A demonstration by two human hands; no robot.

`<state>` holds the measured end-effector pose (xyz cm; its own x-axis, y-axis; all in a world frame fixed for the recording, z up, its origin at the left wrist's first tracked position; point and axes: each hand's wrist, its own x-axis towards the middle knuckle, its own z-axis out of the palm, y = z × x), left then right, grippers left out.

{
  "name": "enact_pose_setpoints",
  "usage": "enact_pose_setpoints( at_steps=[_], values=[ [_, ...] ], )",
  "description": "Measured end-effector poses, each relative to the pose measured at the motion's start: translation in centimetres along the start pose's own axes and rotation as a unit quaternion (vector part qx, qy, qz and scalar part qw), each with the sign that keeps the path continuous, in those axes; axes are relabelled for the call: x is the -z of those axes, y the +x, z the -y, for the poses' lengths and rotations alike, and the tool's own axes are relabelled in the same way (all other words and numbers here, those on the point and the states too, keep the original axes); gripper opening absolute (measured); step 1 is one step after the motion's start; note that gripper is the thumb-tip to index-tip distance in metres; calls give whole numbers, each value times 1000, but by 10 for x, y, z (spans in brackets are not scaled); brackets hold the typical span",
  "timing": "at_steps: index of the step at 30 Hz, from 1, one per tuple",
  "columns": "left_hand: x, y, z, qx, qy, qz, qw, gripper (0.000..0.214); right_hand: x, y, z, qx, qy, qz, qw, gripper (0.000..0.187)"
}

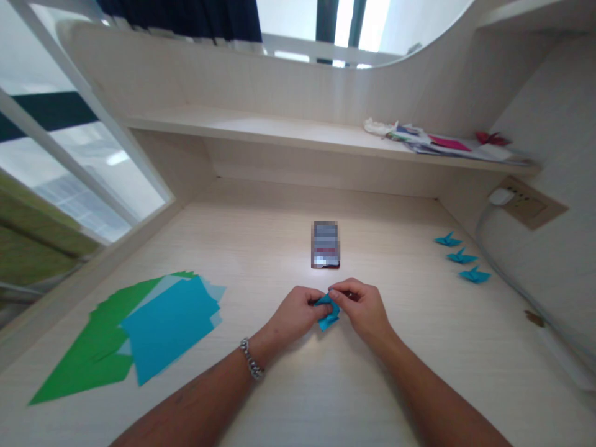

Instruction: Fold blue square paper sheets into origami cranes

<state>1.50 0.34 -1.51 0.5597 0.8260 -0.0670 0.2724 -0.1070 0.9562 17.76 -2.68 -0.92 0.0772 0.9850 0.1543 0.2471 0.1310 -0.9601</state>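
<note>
A small piece of folded blue origami paper (pixel 329 320) is held between both hands, just above the desk near its middle. My left hand (pixel 302 312) pinches it from the left, its thumb lying across the paper; a chain bracelet circles that wrist. On the other side, my right hand (pixel 362 304) grips the upper edge between thumb and fingertips. Part of the folded shape is hidden by the fingers. Beyond the hands lies a phone (pixel 326 243) with a blurred screen. Three finished blue paper cranes (pixel 462 256) stand in a row at the right.
Sheets of blue paper (pixel 170 323) overlap green paper (pixel 88 351) on the left. A shelf (pixel 279 133) along the back carries papers (pixel 433 144) at its right end. A charger (pixel 501 197) sits in the wall socket, its cable (pixel 496 270) running down the right side.
</note>
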Motion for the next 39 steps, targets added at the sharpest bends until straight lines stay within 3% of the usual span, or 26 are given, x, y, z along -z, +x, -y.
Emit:
enact_pose_setpoints(
  at_steps=[6,12,17,25,34,39],
  values=[
    [-1,-2,-5,2,4,-2,1000,20,1,3,-2,-41,40,2,998,16],
    [0,0,-10,-36,-23,-124,991,22,0,7,-7,-57,40,-19,997,27],
    [-1,0,-7,-70,-7,-198,978,21,-6,4,-8,-115,129,35,984,30],
    [-3,-3,-6,-90,3,-222,971,25,-13,-3,-7,-179,224,50,957,41],
    [-2,-1,-4,-91,-10,-239,967,24,-13,-3,-2,-165,261,69,948,56],
    [-2,-1,-7,-83,-14,-213,973,21,-12,0,-7,-156,234,25,959,30]
  ],
)
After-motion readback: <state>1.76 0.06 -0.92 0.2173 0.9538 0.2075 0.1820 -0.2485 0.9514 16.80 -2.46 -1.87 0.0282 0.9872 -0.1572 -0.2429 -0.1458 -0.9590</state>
